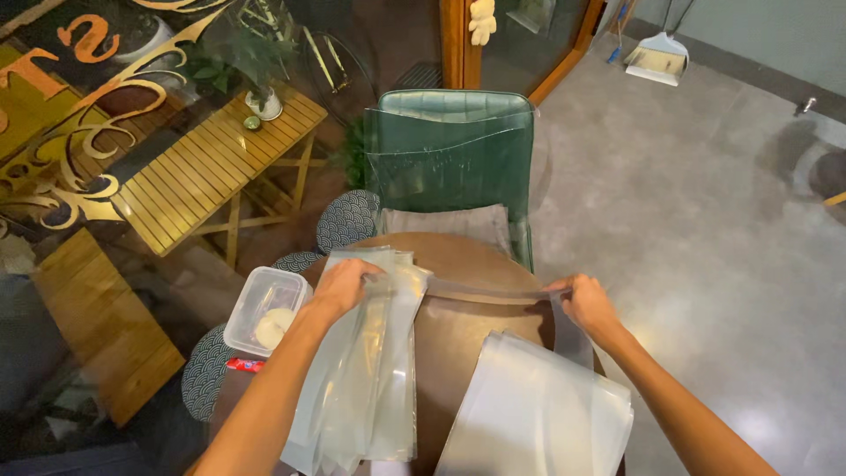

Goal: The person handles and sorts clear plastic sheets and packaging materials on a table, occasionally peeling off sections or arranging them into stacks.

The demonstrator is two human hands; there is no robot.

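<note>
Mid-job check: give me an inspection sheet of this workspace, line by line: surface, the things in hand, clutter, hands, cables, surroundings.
Surface: round brown table, mostly covered with plastic.
Job's things: clear plastic bag stretched between both hands; folded bag pile on the left; flat bag stack on the right.
Clutter: lidded clear container with something pale inside at the table's left edge; small red item beside it.
Hands: left hand grips the bag's left end over the folded pile; right hand pinches its right end.
Cables: nothing seen.
Surroundings: green chair with clear plastic draped over its back; wooden slatted bench; dustpan on the grey floor.
</note>
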